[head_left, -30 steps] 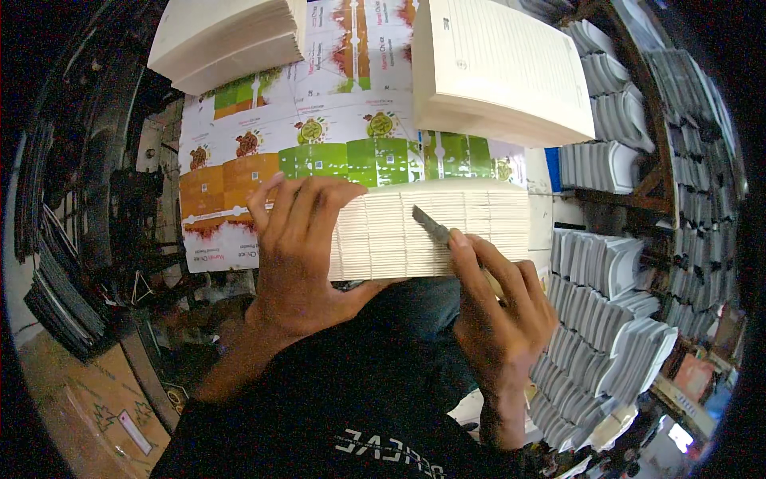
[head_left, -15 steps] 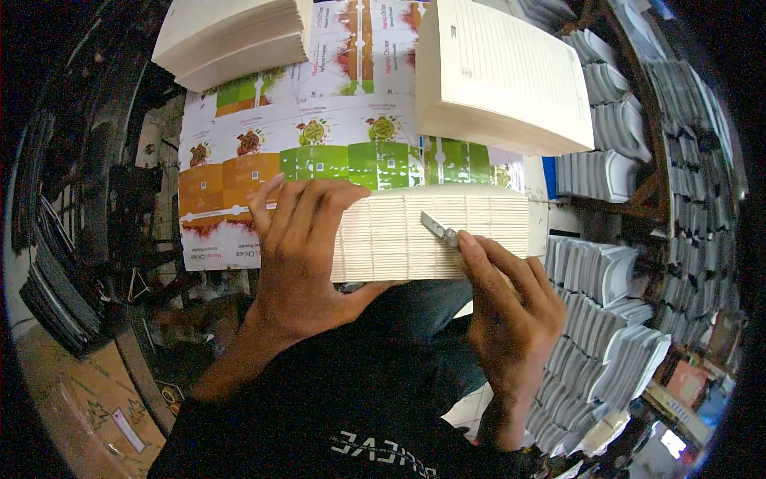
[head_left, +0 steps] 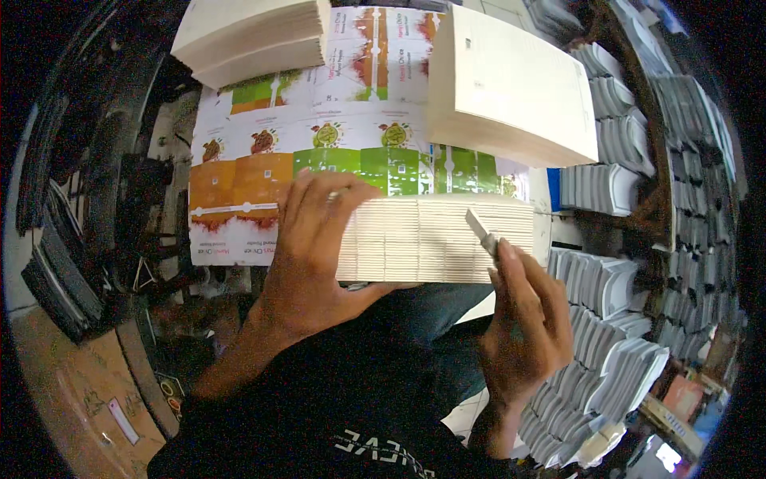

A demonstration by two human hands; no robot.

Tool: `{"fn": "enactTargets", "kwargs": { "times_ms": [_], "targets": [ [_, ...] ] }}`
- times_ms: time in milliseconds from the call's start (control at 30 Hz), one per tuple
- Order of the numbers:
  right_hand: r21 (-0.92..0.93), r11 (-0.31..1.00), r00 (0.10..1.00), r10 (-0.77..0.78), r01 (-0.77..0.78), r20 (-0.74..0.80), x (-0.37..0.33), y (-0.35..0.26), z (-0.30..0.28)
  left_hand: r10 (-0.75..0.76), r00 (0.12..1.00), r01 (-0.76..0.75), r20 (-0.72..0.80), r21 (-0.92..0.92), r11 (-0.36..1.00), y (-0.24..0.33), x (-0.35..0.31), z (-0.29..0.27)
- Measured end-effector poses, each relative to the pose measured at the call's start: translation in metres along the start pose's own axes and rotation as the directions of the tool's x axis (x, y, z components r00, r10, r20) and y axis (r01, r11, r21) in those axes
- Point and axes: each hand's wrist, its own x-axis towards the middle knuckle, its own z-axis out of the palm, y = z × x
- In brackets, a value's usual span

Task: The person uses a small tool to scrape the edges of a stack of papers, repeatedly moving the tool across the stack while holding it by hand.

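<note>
A block of cream paper sections (head_left: pixel 399 239) stands at the table's near edge, its sewn spines facing me with rows of stitching across them. My left hand (head_left: pixel 311 247) grips its left end, fingers over the top and thumb along the underside. In my right hand (head_left: pixel 527 311) is a utility knife (head_left: pixel 482 230), pinched between thumb and fingers with its blade pointing up and to the left. The blade is over the right part of the spines; whether it touches them I cannot tell.
Printed sheets (head_left: pixel 239 180) in orange, green and white cover the table. Behind lie a tall paper stack (head_left: pixel 527 96) at right and another cream stack (head_left: pixel 255 40) at left. Piles of folded grey-white sections (head_left: pixel 590 279) fill the right side. A cardboard sheet (head_left: pixel 96 383) lies lower left.
My right hand has moved to the right with the knife, whose blade now points more steeply upward. My left hand keeps its grip on the block. The whole view has shifted slightly.
</note>
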Motion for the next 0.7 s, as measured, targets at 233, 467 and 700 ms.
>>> {"fn": "enactTargets", "kwargs": {
  "times_ms": [233,467,700],
  "targets": [
    [0.091,0.988,0.944,-0.146,0.124,0.296,-0.02,-0.014,-0.006,-0.155,0.986,0.157,0.056,-0.024,0.987,-0.01,-0.02,-0.004],
    [0.078,0.984,0.904,-0.177,0.159,0.39,-0.017,-0.011,-0.006,-0.12,0.989,0.118,0.082,0.028,0.993,-0.012,-0.019,-0.003],
    [0.034,0.981,0.914,-0.192,0.192,0.358,-0.02,-0.014,-0.003,-0.111,0.991,0.108,0.072,0.032,0.994,-0.014,-0.019,-0.003]
  ]
}}
